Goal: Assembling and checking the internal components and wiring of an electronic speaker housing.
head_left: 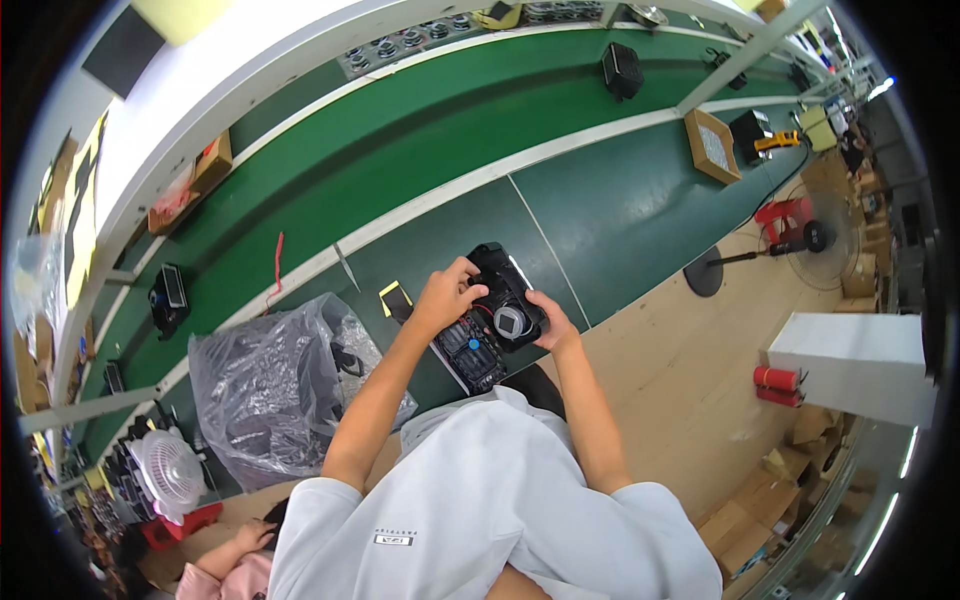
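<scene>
My left hand and my right hand both grip a black plastic device housing with a round grey speaker part on it. Under it on the green bench lies an open black electronics unit with a circuit board and a blue round part showing. My left fingers curl over the housing's upper left edge. My right hand holds its lower right side.
A clear plastic bag of black parts sits to my left. A small yellow-and-black object lies by my left hand. The green conveyor carries black devices. A standing fan, white box and red cylinders are at right.
</scene>
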{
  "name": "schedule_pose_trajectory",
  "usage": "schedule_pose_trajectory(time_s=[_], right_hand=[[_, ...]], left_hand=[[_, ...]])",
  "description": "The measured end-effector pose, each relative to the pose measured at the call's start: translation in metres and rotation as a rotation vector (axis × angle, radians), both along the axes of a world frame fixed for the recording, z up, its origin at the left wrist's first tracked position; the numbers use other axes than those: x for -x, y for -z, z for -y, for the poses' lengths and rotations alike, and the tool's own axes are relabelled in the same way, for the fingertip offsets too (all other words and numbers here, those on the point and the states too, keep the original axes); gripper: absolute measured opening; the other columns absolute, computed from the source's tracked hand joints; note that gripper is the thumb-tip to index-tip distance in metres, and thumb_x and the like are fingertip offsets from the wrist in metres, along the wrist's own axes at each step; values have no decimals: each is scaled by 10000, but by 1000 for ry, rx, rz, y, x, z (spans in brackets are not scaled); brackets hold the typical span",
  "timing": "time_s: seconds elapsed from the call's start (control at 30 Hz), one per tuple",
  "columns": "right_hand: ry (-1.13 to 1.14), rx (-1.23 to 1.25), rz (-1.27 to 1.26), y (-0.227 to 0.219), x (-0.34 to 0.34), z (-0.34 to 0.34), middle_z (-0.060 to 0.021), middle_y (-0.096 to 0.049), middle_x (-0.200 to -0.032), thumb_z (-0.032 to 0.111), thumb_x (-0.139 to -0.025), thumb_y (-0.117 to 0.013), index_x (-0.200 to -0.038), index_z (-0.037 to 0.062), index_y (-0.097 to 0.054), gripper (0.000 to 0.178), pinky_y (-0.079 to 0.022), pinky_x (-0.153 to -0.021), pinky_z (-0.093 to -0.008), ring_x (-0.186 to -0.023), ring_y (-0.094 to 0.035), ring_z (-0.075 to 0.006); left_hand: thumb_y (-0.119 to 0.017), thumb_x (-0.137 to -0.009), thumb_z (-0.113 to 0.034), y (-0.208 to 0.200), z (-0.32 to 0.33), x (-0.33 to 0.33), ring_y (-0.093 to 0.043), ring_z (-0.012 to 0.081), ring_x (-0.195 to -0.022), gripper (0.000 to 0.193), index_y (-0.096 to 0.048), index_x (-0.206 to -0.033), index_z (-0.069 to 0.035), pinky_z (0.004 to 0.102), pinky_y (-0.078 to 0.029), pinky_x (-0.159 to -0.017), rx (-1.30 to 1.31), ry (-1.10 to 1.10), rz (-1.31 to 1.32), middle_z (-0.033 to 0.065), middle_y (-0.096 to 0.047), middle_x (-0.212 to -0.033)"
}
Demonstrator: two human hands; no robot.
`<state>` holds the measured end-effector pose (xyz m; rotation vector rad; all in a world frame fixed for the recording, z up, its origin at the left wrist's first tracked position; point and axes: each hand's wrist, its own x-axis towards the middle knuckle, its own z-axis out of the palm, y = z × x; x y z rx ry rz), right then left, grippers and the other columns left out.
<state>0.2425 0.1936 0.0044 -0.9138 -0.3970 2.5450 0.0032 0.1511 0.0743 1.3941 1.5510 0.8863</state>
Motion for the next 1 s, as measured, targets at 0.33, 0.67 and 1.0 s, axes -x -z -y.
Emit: schedule_pose_trajectory(time_s=[0.33, 0.67, 1.0], right_hand=[[46, -208, 108, -66, 23, 90, -170, -600, -1212, 292, -922, -567, -1431, 73, -357, 593, -558, -907, -444, -1020, -663, -289], [79, -412, 471, -46, 32, 121, -123, -489, -1200, 245, -899, -656, -1487, 142, -255, 719, -481, -917, -379, -1083, -531, -218], [-33, -699, 685, -55, 53, 122, -173, -546, -1170, 208, -862, -733, -1468, 97, -275, 767, -519, -826, -352, -1026, -583, -221]], left_hand=[[-798, -711, -434, 74, 49, 12, -566, 426, -1132, 824, -418, -1342, -66, 542, -432, -953, 170, -119, -316, 244, -597, -1223], [-886, -609, -352, 73, 51, 7, -555, 366, -1137, 732, -523, -1184, -81, 497, -443, -917, 153, 46, -578, 156, -593, -1135], [-905, -568, -351, 72, 55, 2, -575, 337, -1108, 693, -564, -1109, -84, 479, -445, -909, 132, 27, -719, 120, -602, -1115]])
